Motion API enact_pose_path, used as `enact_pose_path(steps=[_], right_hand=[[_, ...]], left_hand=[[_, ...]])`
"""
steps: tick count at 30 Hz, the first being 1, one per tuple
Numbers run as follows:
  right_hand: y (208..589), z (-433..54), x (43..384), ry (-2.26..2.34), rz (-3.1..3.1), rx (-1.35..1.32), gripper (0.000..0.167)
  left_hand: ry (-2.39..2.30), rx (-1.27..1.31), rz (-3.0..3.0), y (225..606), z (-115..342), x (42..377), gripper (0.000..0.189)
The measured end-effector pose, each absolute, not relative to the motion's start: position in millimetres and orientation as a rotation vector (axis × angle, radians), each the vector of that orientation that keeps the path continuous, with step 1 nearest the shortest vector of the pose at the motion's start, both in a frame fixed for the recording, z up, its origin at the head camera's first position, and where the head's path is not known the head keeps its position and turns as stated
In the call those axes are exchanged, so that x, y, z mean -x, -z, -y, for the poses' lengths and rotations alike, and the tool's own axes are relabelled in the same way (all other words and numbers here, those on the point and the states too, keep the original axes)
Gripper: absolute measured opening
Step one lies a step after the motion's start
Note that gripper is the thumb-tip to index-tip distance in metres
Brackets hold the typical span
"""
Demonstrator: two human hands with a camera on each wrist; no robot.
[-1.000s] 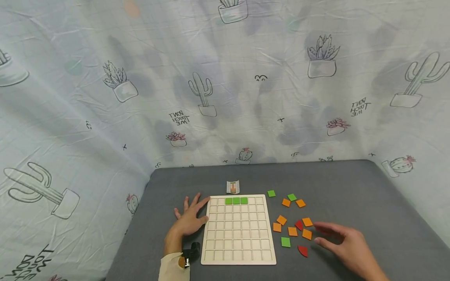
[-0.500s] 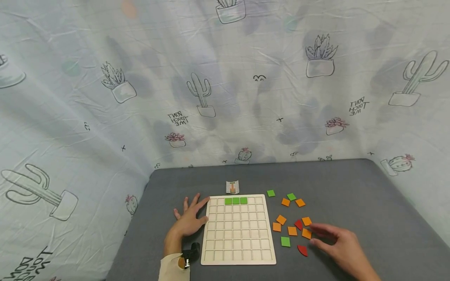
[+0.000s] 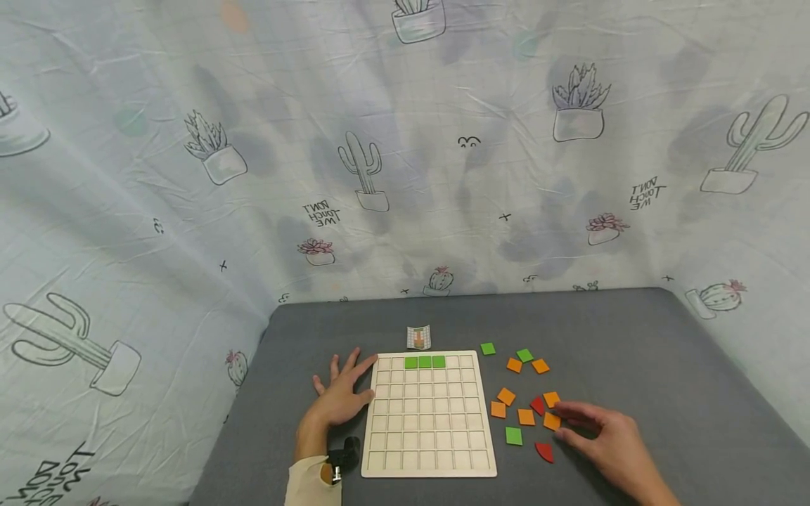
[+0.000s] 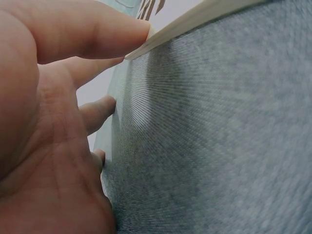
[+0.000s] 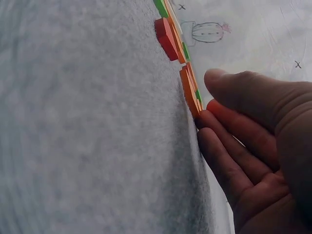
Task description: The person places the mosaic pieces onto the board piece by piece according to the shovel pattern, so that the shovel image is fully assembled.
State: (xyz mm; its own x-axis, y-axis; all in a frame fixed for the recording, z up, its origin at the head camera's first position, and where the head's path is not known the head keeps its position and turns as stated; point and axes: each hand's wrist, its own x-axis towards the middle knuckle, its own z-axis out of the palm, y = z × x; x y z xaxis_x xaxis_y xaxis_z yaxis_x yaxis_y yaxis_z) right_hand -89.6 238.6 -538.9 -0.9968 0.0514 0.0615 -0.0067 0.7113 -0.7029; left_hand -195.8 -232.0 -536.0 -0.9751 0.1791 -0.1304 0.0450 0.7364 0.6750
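Observation:
A pale wooden grid board [image 3: 428, 423] lies on the grey table, three green square tiles [image 3: 425, 362] side by side in its top row. My left hand [image 3: 340, 402] is spread at the board's left side, thumb and index fingertip touching its edge; the left wrist view shows the thumb [image 4: 97, 30] against the rim. To the right, my right hand [image 3: 609, 437] reaches in with thumb and fingers apart, around the right side of an orange square tile [image 3: 552, 421]. In the right wrist view its fingertips are right at an orange tile [image 5: 189, 90], the thumb standing off it.
Several orange tiles [image 3: 526, 417] lie scattered right of the board, with green tiles [image 3: 514, 436] and two red pieces, one a quarter-circle [image 3: 545, 452]. A small printed card [image 3: 418, 337] lies behind the board. A patterned cloth [image 3: 443, 176] hangs around the table.
My right hand has moved slightly left, closer to the orange tiles. The left hand stays at the board's edge, and the tiles lie as before.

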Motion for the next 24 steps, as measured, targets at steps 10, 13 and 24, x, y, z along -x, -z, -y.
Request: enact_pose_path(steps=[10, 13, 24], right_hand=[[538.3, -235.8, 93.1, -1.108, 2.873, 0.053, 0.038], [538.0, -234.9, 93.4, -1.110, 2.881, 0.075, 0.038], [540.2, -231.4, 93.1, -1.032, 2.873, 0.068, 0.035]], left_hand=[[-1.069, -0.194, -2.746, 534.1, 232.8, 195.9, 0.072], [-1.078, -0.190, -2.743, 534.0, 232.4, 195.0, 0.071], [-1.083, -0.174, -2.757, 537.5, 231.0, 194.2, 0.072]])
